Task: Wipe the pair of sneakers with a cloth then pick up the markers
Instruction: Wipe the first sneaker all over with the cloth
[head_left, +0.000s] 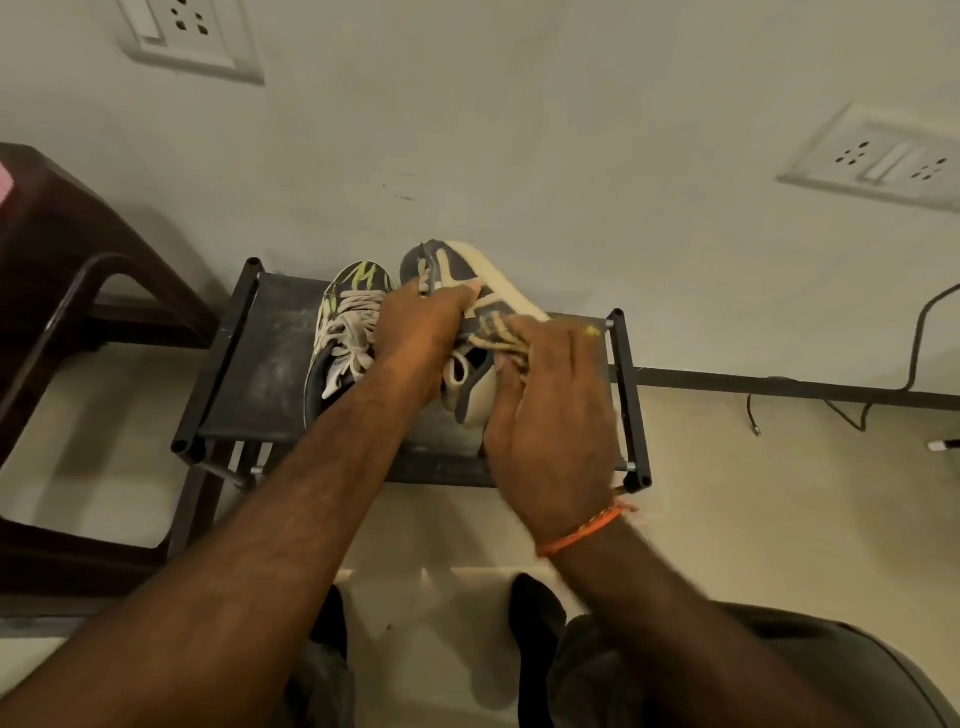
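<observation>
My left hand (415, 332) has its fingers curled round the upper of the grey sneaker (467, 291), gripping it, tilted, on the black rack (249, 364) at 12 o'clock. My right hand (550, 415) presses a cloth (511, 345) on its side, fingers close together, bent. Second sneaker (345, 332) sits just beside, at 9 o'clock. Markers not seen
</observation>
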